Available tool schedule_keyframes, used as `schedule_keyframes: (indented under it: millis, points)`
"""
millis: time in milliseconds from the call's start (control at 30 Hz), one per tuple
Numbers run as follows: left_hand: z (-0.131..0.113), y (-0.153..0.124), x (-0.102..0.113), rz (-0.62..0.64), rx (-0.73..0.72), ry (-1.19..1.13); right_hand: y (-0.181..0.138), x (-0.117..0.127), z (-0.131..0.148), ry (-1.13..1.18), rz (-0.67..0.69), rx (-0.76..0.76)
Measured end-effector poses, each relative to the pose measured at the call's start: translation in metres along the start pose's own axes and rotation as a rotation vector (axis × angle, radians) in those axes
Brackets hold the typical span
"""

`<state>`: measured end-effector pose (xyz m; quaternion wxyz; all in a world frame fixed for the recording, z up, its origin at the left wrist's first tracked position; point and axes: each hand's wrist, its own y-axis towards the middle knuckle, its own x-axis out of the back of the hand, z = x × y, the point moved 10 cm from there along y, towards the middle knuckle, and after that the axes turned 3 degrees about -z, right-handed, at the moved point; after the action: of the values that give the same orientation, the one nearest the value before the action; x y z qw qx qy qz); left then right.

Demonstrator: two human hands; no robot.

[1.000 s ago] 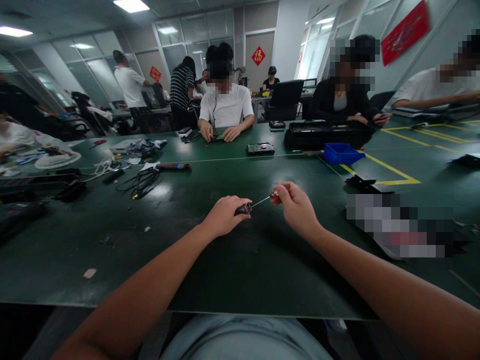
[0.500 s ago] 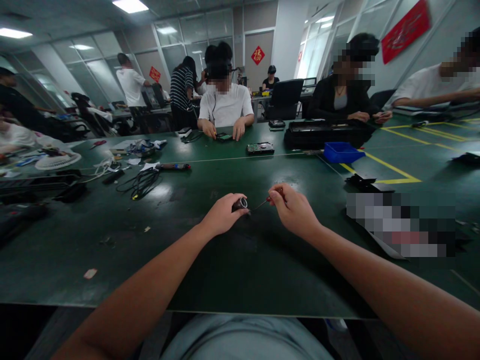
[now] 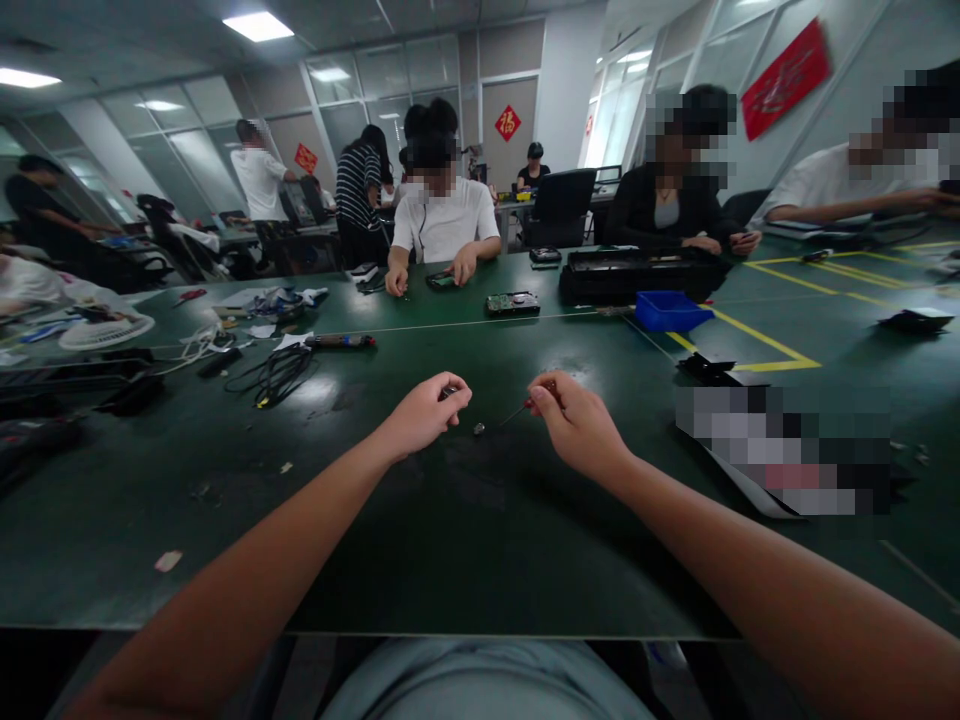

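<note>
My left hand [image 3: 424, 412] is curled over the green table [image 3: 465, 520], its fingers closed round a small dark handle whose end just shows at the fingertips. My right hand [image 3: 574, 425] pinches the red end of a thin metal bit [image 3: 514, 411] that slants down toward the table. A tiny silver part [image 3: 478, 429] lies on the table between the two hands.
A black cable bundle [image 3: 274, 372] lies to the left, a hard drive [image 3: 512, 302] and a blue bin [image 3: 667, 310] further back. Black parts [image 3: 705, 367] sit at the right by yellow tape lines. People work along the far side of the table.
The thin bit has come out of the handle. The hands have drawn apart, and a small silver part now lies on the table between them.
</note>
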<state>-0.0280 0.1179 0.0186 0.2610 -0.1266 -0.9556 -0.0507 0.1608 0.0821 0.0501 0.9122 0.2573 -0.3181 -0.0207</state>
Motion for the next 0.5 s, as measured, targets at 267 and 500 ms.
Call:
schedule_keyframes:
  millis: [267, 500]
  points:
    - [0.008, 0.004, -0.038, 0.147, -0.163, 0.686, 0.0, 0.0, 0.001, 0.001, 0.005, 0.006]
    - [0.007, 0.011, -0.039, 0.142, -0.174, 0.631, -0.001, -0.001, 0.002, 0.019, 0.026, 0.005]
